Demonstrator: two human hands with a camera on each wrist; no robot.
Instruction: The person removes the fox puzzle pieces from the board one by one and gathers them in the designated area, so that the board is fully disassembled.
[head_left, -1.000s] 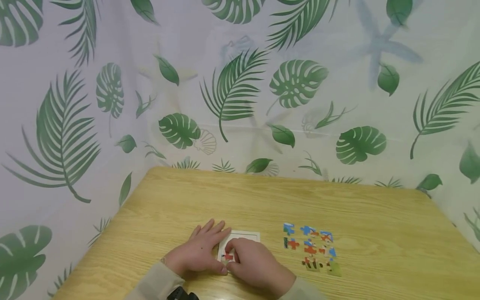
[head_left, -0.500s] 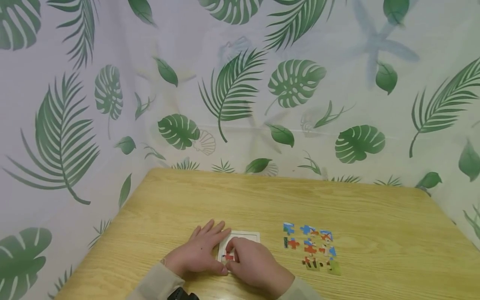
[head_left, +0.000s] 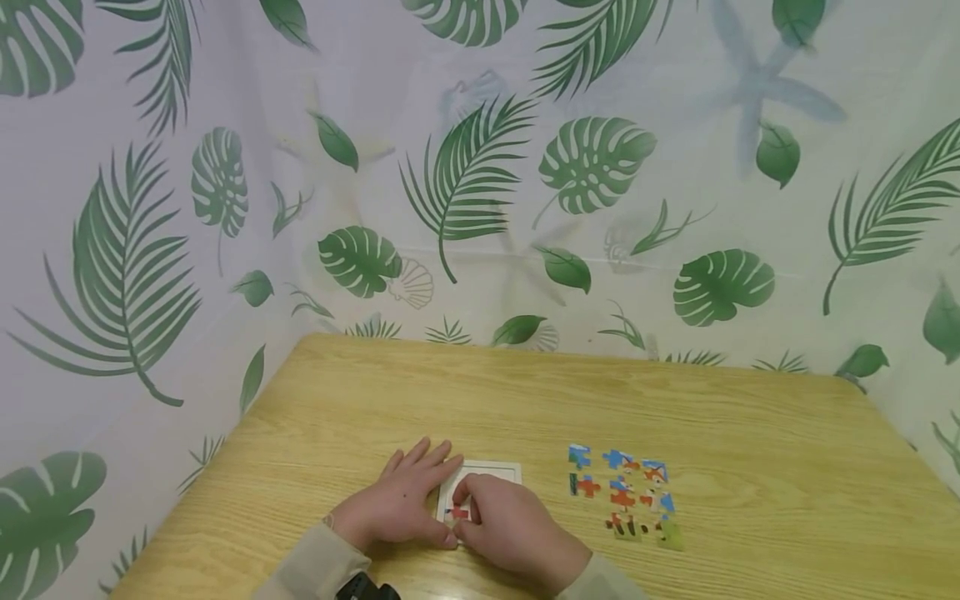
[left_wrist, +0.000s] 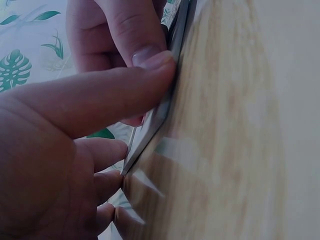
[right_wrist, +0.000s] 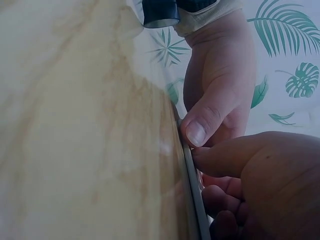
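Note:
A small white puzzle tray (head_left: 512, 469) lies on the table near its front, partly covered by both hands. My left hand (head_left: 397, 508) is spread along the tray's left side with fingers extended. Its thumb rests on the tray's near edge, as the left wrist view shows beside the tray rim (left_wrist: 150, 131). Inside the tray's near left corner is a red jigsaw piece (head_left: 457, 513). My right hand (head_left: 513, 521) reaches over the tray, with curled index finger and thumb pinching at this piece. In the right wrist view both thumbs meet at the tray's edge.
To the right of the tray, several loose jigsaw pieces (head_left: 622, 498) lie in rough rows, blue, red, orange and green. The wooden table (head_left: 375, 392) runs back to a leaf-printed curtain (head_left: 480, 192). A black wrist device (head_left: 363, 588) sits at my left sleeve.
Both hands stay in nearly the same place over the tray. The loose pieces have not moved; only the head view shifts slightly.

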